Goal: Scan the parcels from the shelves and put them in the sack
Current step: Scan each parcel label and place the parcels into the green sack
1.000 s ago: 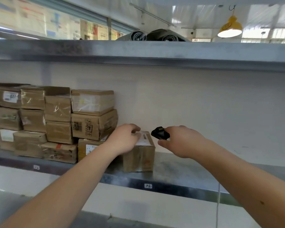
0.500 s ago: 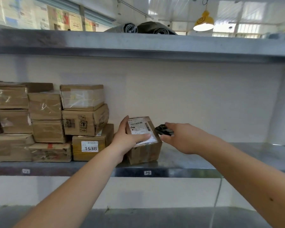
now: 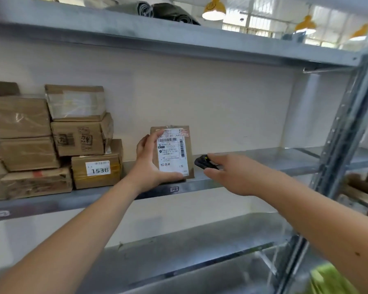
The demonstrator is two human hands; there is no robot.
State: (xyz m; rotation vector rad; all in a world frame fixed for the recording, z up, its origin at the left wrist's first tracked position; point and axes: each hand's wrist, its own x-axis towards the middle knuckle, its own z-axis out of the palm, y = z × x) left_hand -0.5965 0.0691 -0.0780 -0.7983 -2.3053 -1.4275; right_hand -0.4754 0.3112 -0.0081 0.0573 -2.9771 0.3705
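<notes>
Head view, L grip (image 3: 152,164) holds parcel (image 3: 172,152) upright, R grip (image 3: 232,172) pinches scanner (image 3: 203,162).

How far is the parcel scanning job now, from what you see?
Done: nothing shows as bagged; no sack is clearly in view. In hand: the left hand holds one parcel label-forward, and the right hand holds the scanner beside it. Left: the stacked boxes on the shelf.

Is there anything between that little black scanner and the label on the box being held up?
Nothing visible. The left hand holds the parcel upright with its label facing out; only the thumb covers the label's top left corner. The scanner, in the right hand, sits just right of the parcel.
</notes>
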